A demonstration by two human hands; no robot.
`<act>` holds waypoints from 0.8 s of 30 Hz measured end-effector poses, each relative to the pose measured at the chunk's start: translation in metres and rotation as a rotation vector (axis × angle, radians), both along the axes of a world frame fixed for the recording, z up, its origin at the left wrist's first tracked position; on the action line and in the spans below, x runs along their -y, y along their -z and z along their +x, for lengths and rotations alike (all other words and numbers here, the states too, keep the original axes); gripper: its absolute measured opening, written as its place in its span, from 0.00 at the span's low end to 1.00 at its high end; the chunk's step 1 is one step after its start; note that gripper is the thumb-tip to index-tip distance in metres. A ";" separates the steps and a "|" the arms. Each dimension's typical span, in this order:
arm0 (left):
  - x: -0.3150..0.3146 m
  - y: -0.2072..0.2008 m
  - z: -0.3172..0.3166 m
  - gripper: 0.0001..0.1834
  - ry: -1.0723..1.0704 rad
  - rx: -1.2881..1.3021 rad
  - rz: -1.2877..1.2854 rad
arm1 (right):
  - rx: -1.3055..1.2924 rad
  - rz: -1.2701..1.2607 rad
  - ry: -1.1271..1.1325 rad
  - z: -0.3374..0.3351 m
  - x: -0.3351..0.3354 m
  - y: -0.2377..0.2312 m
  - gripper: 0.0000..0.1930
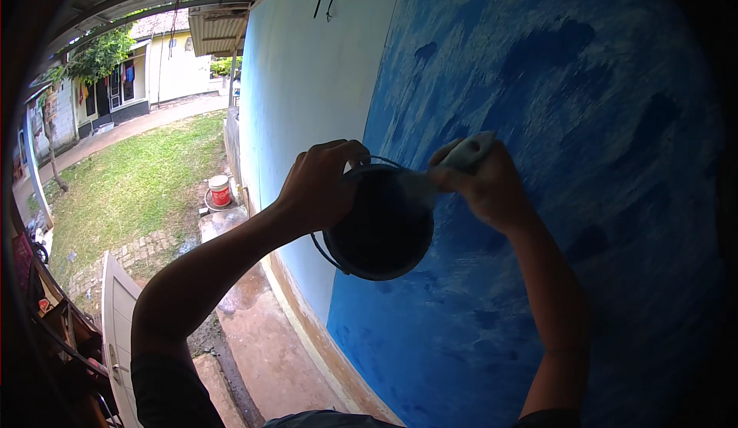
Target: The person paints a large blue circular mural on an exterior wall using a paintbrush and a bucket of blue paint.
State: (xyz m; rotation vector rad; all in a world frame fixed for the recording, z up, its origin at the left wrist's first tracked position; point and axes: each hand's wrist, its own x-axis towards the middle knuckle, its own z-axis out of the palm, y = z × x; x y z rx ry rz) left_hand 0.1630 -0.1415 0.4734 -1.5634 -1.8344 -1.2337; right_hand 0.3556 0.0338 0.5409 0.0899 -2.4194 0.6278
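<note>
My left hand grips the upper left rim of a dark round bucket, held up in front of the wall; its wire handle hangs at the left side. The bucket's inside is too dark to make out. Closed around the handle of a pale paintbrush is my right hand. The brush's bristles point left, at the bucket's upper right rim. Behind both hands stands a wall covered in streaky blue paint, with darker patches; its left section is pale blue-white.
A red and white pail stands on the ground by the wall's far end. A concrete walkway runs along the wall's foot. At lower left are a white door and cluttered shelving. Grass and houses lie beyond.
</note>
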 end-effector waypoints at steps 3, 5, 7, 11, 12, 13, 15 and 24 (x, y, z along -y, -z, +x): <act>-0.002 -0.002 -0.006 0.08 0.023 0.019 -0.018 | -0.034 -0.191 -0.027 -0.001 -0.005 -0.004 0.09; -0.008 -0.007 -0.006 0.07 0.025 -0.027 -0.008 | -0.024 -0.097 -0.044 0.003 -0.008 -0.004 0.09; -0.012 -0.007 -0.007 0.08 0.032 -0.054 -0.027 | -0.005 -0.033 -0.101 0.001 -0.006 0.000 0.08; -0.009 -0.012 -0.004 0.08 -0.022 -0.084 -0.069 | -0.018 0.244 -0.200 -0.002 0.010 0.012 0.07; -0.010 -0.011 -0.004 0.09 -0.041 -0.094 -0.065 | -0.017 0.238 -0.188 -0.003 0.011 0.017 0.07; -0.010 -0.012 -0.003 0.09 -0.067 -0.104 -0.060 | -0.043 0.351 -0.203 -0.004 0.011 0.023 0.08; -0.012 -0.013 -0.001 0.10 -0.082 -0.093 -0.080 | -0.068 0.464 -0.215 -0.004 0.015 0.033 0.10; -0.019 -0.015 -0.002 0.10 -0.075 -0.049 -0.149 | 0.064 0.902 -0.147 0.000 0.020 0.041 0.10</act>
